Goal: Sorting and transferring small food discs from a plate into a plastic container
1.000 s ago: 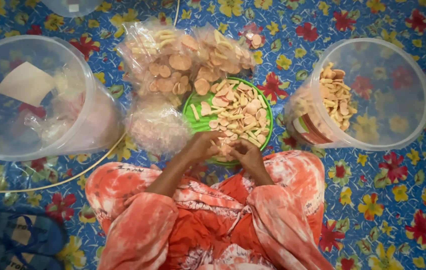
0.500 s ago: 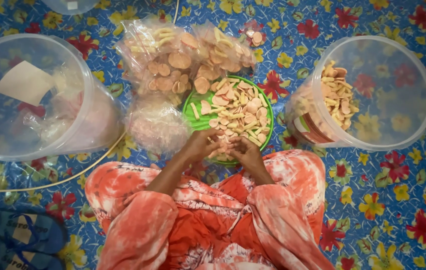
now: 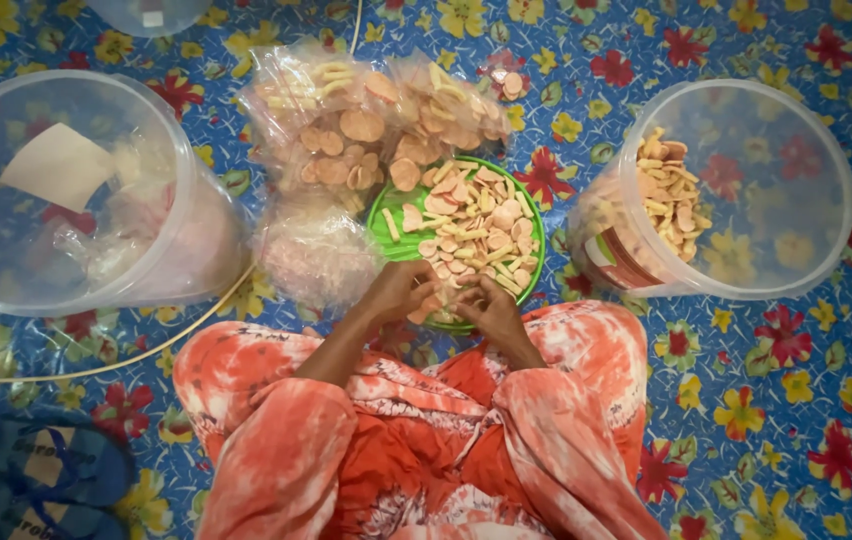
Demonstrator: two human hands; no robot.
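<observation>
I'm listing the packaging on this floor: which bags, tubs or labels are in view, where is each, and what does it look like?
Clear plastic bags: above the green plate, holding pale round and stick crackers.
Small clear bag: left of the plate, pale contents.
Right clear tub: on its side, crackers inside.
Label: red, white and green band on that tub's wall.
Left clear tub: on its side, with a white paper piece.

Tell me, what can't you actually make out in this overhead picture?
- Head view: whether the left hand and right hand grip crackers; the fingers curl over the green plate.
- The plate's near rim, hidden by both hands.
- The blue sandals, cut off by the bottom edge.
- The paper slip in the left tub, blurred by plastic.
</observation>
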